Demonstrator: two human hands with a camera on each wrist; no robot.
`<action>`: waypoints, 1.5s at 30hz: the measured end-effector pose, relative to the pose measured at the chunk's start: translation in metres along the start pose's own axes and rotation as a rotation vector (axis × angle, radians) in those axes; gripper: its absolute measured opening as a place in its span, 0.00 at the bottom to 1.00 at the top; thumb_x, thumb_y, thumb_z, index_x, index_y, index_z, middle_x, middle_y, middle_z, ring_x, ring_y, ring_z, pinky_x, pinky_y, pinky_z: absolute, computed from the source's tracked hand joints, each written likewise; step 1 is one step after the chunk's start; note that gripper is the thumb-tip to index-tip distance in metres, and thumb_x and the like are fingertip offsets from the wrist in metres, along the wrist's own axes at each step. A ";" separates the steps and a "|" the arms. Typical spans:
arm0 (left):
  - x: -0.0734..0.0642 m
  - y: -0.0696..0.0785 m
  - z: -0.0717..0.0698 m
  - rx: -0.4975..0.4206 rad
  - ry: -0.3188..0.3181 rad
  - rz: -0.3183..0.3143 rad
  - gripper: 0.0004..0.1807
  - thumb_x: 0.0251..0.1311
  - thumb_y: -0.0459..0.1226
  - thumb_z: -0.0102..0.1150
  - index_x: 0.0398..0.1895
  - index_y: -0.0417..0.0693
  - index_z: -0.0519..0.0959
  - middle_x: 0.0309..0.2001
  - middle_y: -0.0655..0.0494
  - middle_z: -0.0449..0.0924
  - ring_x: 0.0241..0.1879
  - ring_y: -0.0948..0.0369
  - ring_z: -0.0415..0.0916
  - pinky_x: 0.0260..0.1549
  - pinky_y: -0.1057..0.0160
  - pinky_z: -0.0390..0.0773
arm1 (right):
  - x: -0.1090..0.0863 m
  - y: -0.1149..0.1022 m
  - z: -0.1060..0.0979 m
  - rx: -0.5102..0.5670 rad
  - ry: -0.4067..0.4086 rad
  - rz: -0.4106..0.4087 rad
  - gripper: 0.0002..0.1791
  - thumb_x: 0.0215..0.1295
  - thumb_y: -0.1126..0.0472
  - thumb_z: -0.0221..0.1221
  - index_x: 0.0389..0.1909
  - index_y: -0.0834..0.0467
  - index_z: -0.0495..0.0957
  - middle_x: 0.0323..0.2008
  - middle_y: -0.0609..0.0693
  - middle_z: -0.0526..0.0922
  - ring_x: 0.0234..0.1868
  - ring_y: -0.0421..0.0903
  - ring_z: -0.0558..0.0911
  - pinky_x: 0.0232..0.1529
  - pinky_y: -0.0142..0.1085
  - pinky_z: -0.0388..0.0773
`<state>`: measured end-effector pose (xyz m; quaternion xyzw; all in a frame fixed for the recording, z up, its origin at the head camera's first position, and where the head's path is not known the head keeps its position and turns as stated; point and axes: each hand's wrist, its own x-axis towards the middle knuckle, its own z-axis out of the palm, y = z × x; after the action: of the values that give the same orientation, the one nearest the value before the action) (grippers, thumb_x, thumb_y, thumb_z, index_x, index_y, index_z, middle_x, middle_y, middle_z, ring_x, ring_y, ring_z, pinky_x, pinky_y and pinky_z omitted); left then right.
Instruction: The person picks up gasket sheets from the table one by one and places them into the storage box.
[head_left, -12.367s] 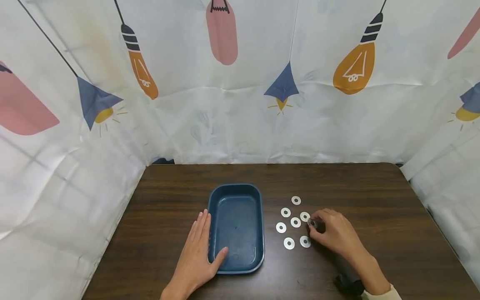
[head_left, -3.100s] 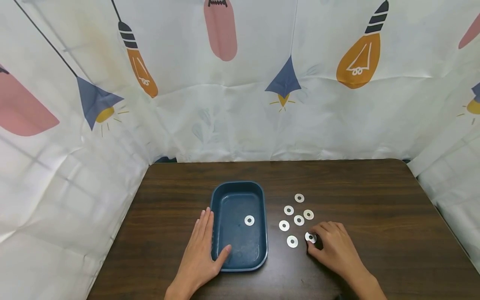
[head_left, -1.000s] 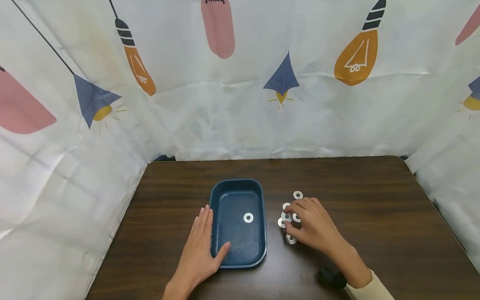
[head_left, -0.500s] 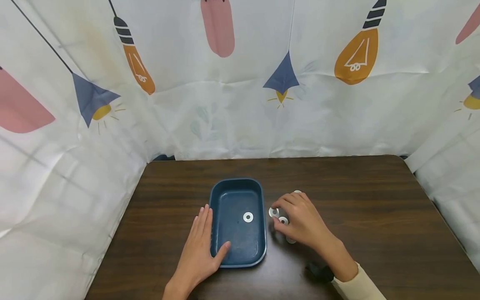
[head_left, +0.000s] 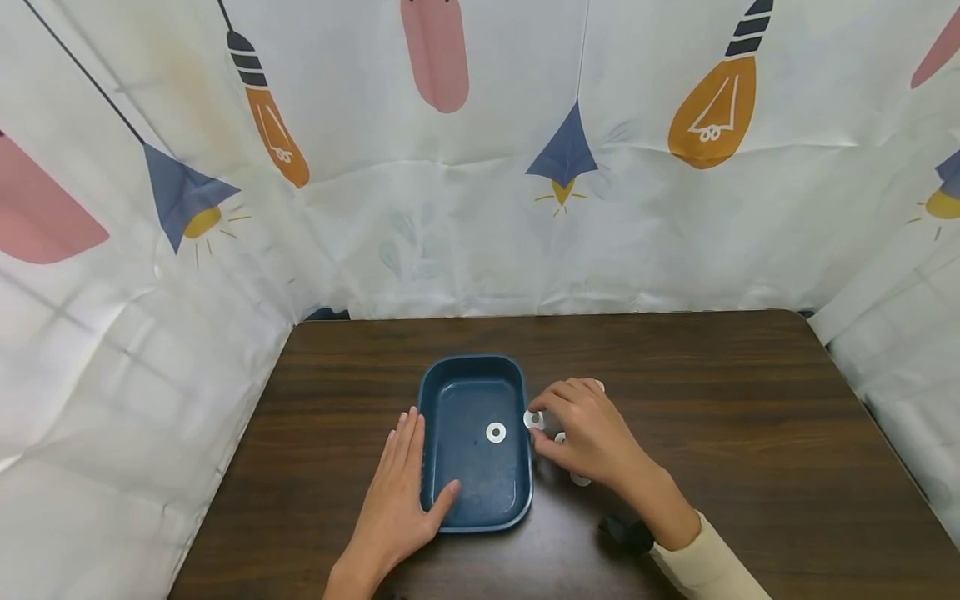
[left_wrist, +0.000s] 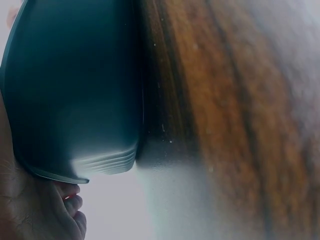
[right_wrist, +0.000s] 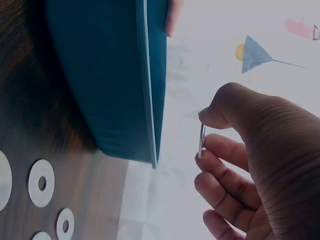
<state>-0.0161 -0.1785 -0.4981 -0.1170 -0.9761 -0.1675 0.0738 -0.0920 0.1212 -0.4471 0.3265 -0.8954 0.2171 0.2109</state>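
A metal washer [head_left: 533,419] is pinched between the thumb and fingers of my right hand [head_left: 588,429], right at the tray's right rim. In the right wrist view the pinched washer [right_wrist: 202,141] appears edge-on, above the level of the table. My left hand [head_left: 397,487] lies along the left side of the blue tray [head_left: 480,527], fingers straight and thumb over its near left corner. One washer [head_left: 496,432] lies flat on the tray's floor. Beneath and behind my right hand are other washers, partly hidden in the head view; the right wrist view shows several, including one washer [right_wrist: 34,184].
The dark wood-grain table [head_left: 360,367] runs back to a white curtain [head_left: 465,233] printed with lamps and bulbs. A black wrist device [head_left: 627,533] sits at my right wrist, by a cream sleeve [head_left: 705,558].
My right hand picked up a washer from the right of the group and carried it left to the tray's rim. A washer has appeared inside the tray since the oldest frame. My left hand stays put.
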 end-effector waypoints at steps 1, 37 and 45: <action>0.000 0.000 0.000 -0.001 -0.001 -0.002 0.58 0.64 0.58 0.66 0.86 0.39 0.49 0.87 0.43 0.48 0.87 0.46 0.46 0.83 0.71 0.22 | 0.001 0.000 0.001 0.002 -0.003 -0.002 0.11 0.55 0.55 0.75 0.39 0.50 0.89 0.38 0.43 0.89 0.41 0.45 0.86 0.52 0.45 0.82; 0.000 -0.002 0.000 -0.013 -0.047 -0.027 0.58 0.65 0.59 0.65 0.87 0.42 0.47 0.88 0.45 0.45 0.88 0.47 0.43 0.80 0.74 0.19 | 0.046 -0.014 0.023 0.017 -0.258 -0.060 0.14 0.63 0.50 0.71 0.46 0.50 0.88 0.44 0.45 0.89 0.50 0.47 0.85 0.58 0.44 0.80; 0.000 0.000 -0.002 -0.018 -0.077 -0.054 0.58 0.65 0.60 0.64 0.87 0.45 0.44 0.88 0.48 0.42 0.88 0.49 0.41 0.83 0.68 0.24 | 0.051 -0.016 0.027 0.025 -0.268 -0.078 0.14 0.62 0.50 0.72 0.47 0.50 0.88 0.44 0.45 0.88 0.51 0.48 0.85 0.58 0.45 0.79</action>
<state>-0.0158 -0.1789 -0.4958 -0.0977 -0.9795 -0.1735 0.0309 -0.1234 0.0708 -0.4388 0.3896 -0.8995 0.1744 0.0934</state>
